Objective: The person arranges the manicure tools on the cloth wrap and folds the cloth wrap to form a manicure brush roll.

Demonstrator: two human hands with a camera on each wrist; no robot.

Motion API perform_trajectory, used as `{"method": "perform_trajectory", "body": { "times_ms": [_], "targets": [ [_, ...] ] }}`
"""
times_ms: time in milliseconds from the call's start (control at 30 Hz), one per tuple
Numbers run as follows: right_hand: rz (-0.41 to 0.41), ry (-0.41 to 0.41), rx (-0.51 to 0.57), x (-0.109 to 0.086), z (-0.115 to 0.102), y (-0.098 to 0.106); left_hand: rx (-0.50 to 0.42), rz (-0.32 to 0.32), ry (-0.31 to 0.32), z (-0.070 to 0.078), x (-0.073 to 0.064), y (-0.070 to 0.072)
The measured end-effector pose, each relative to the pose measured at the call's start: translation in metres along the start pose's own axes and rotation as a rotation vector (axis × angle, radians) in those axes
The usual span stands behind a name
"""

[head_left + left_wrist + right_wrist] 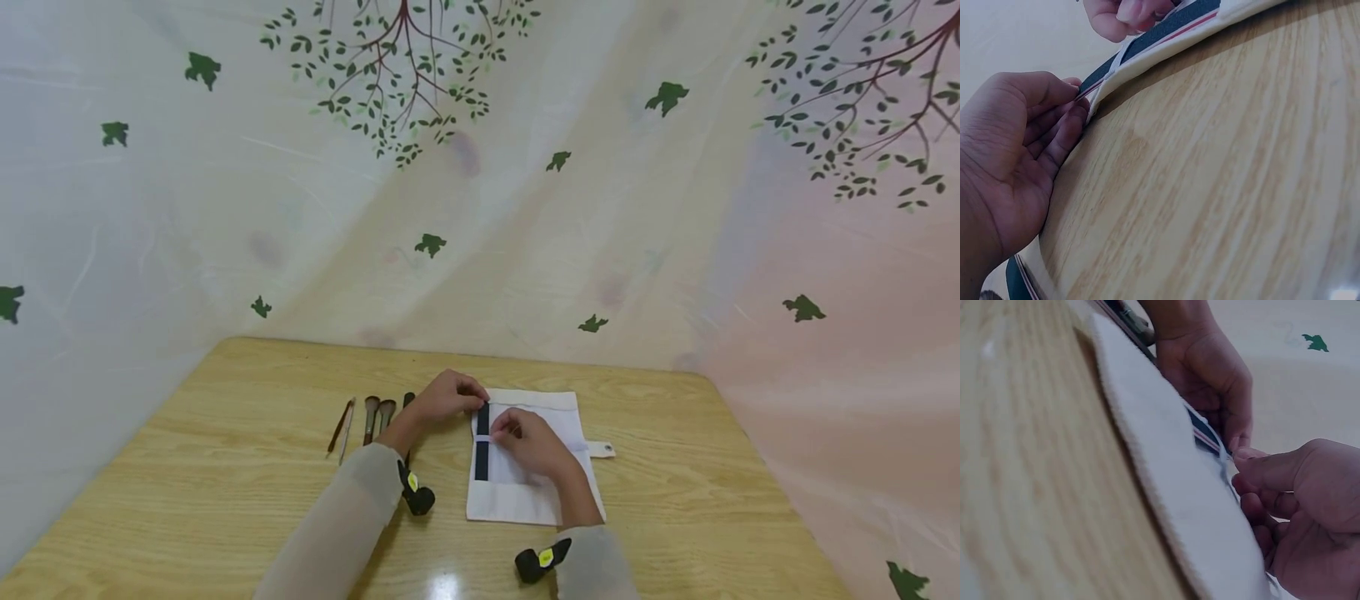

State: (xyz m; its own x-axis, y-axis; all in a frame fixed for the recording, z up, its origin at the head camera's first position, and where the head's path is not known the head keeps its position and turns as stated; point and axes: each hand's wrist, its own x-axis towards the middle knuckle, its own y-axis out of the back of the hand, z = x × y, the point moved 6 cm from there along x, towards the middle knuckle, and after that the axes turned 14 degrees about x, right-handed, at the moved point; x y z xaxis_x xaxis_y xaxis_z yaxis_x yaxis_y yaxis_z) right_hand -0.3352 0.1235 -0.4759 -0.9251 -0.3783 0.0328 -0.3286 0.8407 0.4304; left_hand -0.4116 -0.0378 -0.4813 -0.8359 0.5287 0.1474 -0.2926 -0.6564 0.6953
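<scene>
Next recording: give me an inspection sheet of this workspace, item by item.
Surface: wood-grain table, glare at the head view's bottom.
Job's things: white case lying open; dark strip on its left side, under a white band.
Clutter: two brushes, two thin tools and a partly hidden second strip, all left of the case.
Left hand: pinches the strip's far end.
Right hand: curled at the band; grip unclear.
Cables: nothing seen.
Surroundings: backdrop with leafy branches.

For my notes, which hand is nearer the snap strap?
Right hand: left of the strap, over the white case; the left hand is farther, at the case's left edge.
</scene>
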Motion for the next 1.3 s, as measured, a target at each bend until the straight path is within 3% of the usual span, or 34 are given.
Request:
{"method": "perform_trajectory", "body": {
  "times_ms": [367,800,1067,1300],
  "targets": [
    [0.061,-0.009,-0.116,-0.007,-0.002,0.022,0.029,0.007,0.042,0.001,-0.001,0.002],
    [0.019,-0.047,-0.179,-0.012,0.009,0.028,0.036,-0.001,0.072,0.001,-0.005,0.0],
    [0.004,-0.101,-0.164,-0.011,0.016,0.025,0.044,-0.003,0.099,-0.001,-0.005,-0.001],
    [-0.009,-0.048,-0.089,-0.013,0.018,0.022,-0.007,0.032,0.115,-0.002,-0.007,0.001]
  ]
}}
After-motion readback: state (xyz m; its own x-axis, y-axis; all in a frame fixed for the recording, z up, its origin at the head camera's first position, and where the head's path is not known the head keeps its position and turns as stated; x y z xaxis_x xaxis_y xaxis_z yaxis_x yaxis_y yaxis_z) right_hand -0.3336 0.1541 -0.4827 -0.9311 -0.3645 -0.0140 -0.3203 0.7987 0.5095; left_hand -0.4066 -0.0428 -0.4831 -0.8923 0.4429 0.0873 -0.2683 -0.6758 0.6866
